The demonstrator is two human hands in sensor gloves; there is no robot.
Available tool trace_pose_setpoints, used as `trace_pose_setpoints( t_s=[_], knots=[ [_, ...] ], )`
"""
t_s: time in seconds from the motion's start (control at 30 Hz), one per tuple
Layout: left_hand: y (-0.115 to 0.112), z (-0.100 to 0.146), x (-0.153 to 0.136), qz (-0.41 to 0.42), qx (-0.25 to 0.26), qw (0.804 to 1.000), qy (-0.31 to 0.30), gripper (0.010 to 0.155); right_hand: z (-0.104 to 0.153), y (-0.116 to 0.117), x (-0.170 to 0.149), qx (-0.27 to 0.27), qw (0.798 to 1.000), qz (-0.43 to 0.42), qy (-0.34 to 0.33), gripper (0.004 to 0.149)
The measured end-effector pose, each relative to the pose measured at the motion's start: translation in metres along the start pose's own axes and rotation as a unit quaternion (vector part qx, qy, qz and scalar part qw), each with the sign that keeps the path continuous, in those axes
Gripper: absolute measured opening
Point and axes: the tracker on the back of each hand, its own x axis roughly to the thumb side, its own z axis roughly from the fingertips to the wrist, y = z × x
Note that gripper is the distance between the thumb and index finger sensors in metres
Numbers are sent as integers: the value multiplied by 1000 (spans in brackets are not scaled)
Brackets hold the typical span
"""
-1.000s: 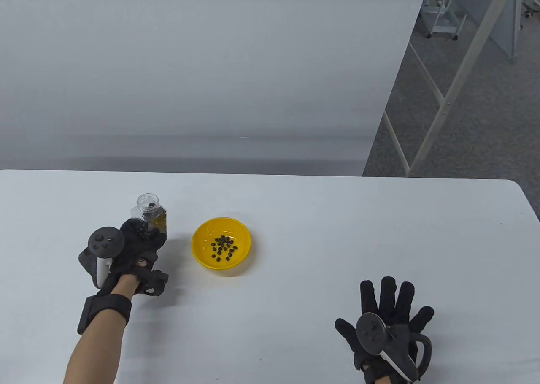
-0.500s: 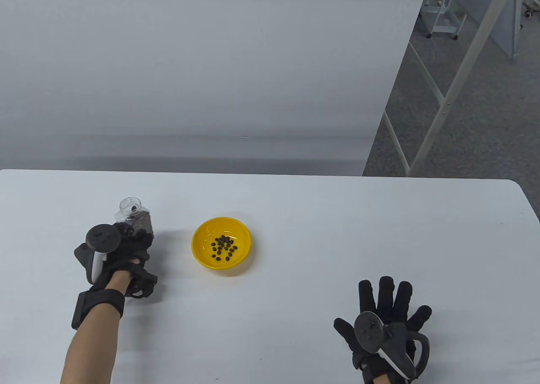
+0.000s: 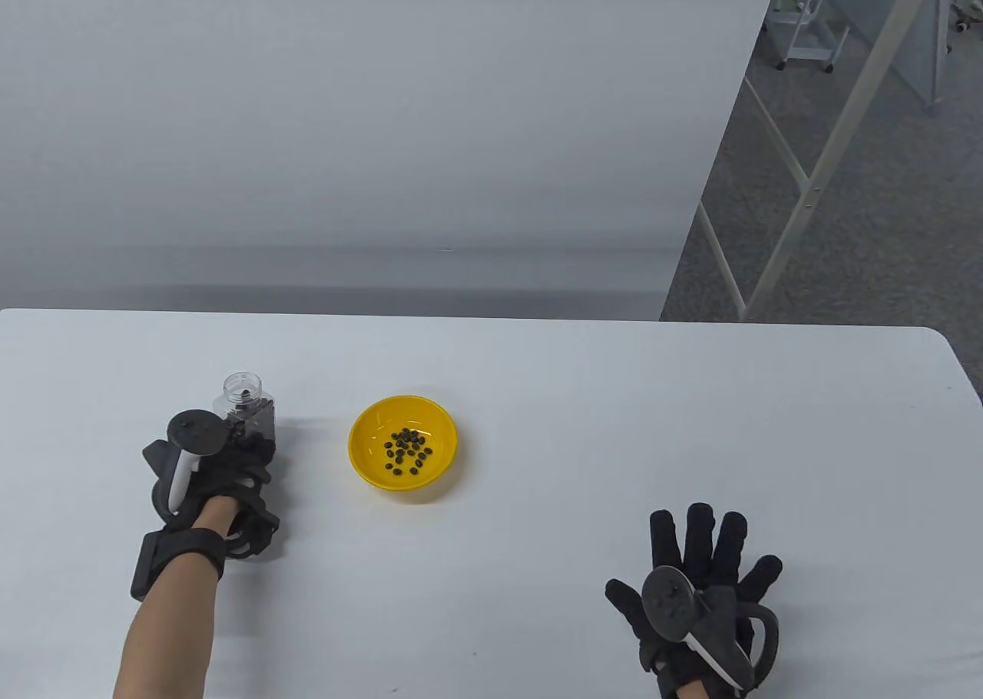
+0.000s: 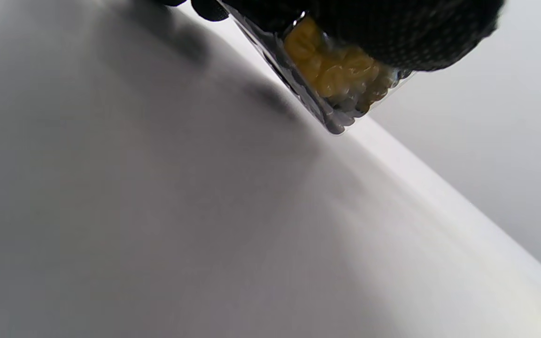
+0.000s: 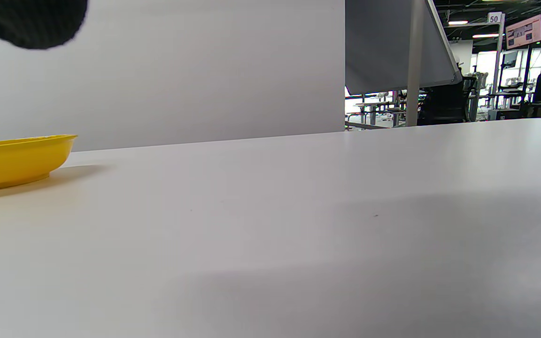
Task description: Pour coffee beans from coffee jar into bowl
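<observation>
A clear, uncapped coffee jar (image 3: 247, 402) with dark beans inside stands upright at the table's left. My left hand (image 3: 230, 461) grips its body; in the left wrist view the jar's base (image 4: 341, 89) sits at or just above the table under my fingers (image 4: 392, 28). A yellow bowl (image 3: 361, 453) holding several coffee beans (image 3: 407, 451) sits to the jar's right; its side shows in the right wrist view (image 5: 17, 159). My right hand (image 3: 703, 568) rests flat on the table at the front right, fingers spread, holding nothing.
The white table (image 3: 614, 422) runs to a rounded right corner. Beyond its right edge are grey floor and white metal frame legs (image 3: 806, 177). A grey wall stands behind the table.
My left hand has carried the jar left, away from the bowl, and lowered it toward the table. The right hand has stayed in place.
</observation>
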Motion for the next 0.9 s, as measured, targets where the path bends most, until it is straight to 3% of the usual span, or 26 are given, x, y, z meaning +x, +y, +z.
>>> trace_pose_setpoints(
  t_s=[0.5,0.7,0.9],
  knots=[
    [-11,11,-9,8,-54,997,52,94,0,1,0,1,1000,-8,-3,97],
    [-10,21,-10,20,-40,997,55,96,1,2,0,-2,1000,-12,-6,97],
    [-2,42,-8,22,32,999,6,103,3,0,1,-8,1000,-16,-13,97]
  ],
)
